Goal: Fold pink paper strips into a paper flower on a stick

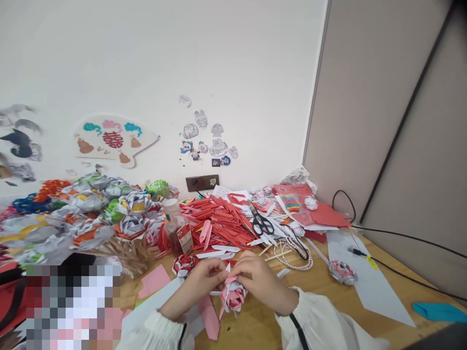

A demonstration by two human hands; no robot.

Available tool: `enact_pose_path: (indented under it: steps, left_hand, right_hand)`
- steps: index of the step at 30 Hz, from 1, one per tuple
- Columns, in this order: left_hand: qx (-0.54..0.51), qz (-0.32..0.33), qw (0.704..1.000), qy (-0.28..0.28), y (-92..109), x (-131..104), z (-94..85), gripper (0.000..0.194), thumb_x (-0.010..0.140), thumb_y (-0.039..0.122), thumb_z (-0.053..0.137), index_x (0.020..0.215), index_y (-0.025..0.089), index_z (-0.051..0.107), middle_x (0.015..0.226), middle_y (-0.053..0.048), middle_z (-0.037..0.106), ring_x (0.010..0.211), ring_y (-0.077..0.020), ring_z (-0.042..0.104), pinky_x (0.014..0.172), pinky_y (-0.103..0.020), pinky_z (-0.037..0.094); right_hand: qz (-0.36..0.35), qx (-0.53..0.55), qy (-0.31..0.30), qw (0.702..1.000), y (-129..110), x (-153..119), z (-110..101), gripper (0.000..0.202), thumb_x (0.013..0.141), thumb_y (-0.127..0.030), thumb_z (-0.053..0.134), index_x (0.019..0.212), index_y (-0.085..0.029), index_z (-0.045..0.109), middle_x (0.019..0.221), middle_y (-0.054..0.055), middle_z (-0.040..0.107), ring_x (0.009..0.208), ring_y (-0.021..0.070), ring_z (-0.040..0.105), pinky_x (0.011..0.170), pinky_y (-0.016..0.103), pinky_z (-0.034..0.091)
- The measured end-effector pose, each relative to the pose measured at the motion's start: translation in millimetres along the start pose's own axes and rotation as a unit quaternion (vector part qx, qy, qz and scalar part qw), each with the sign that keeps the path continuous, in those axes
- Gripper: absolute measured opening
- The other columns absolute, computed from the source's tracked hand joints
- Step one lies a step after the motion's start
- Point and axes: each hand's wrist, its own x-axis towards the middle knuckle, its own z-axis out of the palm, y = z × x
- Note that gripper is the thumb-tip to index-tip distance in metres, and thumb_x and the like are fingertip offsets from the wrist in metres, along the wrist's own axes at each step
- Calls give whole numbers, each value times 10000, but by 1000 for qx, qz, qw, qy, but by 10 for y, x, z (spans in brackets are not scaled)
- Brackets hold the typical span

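A pink and white folded paper flower [233,295] is held low in the middle of the view, above the wooden table. My left hand [207,281] pinches its upper left side, near a pointed white paper tip. On the other side, my right hand [255,277] closes its fingers on the flower's top edge. A pink paper strip [209,318] lies just left of the flower, over white paper. Close behind my left hand sits a red and white paper flower [184,264]. My fingertips hide part of the held flower's top.
Red folded strips [219,218] are heaped behind my hands, with black scissors [261,221] on them. A glue bottle [177,231] stands left of the heap, beside bunched paper flowers [95,204]. Pearl beads [295,253], a loose flower [343,271] and a black cable [394,280] are at right.
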Motion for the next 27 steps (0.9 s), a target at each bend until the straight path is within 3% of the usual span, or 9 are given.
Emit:
enact_pose_path:
  steps: [5,11,17,22,27]
  left_hand:
    - [63,48,995,64,76,-38,-12,343,674,458,586,572,145,488,532,48,453,501,-82,397,472,-195,321]
    - [62,66,993,70,82,-52,-14,274,719,388,544,591,155,479,532,55,433,495,-81,379,463,-187,317]
    - [83,69,990,87,50,-40,-9,265,733,374,513,579,169,445,513,66,403,476,-83,373,457,-187,316]
    - [88,86,989,84,44,-28,-5,267,732,386,528,601,163,463,539,52,430,504,-93,388,469,-193,319]
    - [31,88,992,83,30,-34,-34,314,730,441,550,620,156,476,556,52,429,521,-92,394,491,-193,337]
  right_hand:
    - [-33,-14,-52,998,-97,0,-104,253,750,-45,563,852,-243,684,822,-2,681,813,149,547,763,276,394]
    - [-25,-34,-62,997,-142,-20,-131,319,735,-28,500,939,-226,643,845,19,646,814,161,531,733,284,399]
    - [-74,-84,-82,990,-96,-40,-85,295,746,-44,460,923,-208,629,836,31,618,821,176,500,741,308,387]
    - [-55,-109,-75,990,-131,-39,-74,298,753,-58,443,958,-199,607,819,39,567,788,178,471,709,310,386]
    - [-56,-59,-66,995,-185,-31,-108,297,762,-77,459,969,-219,618,858,37,564,840,180,486,754,316,393]
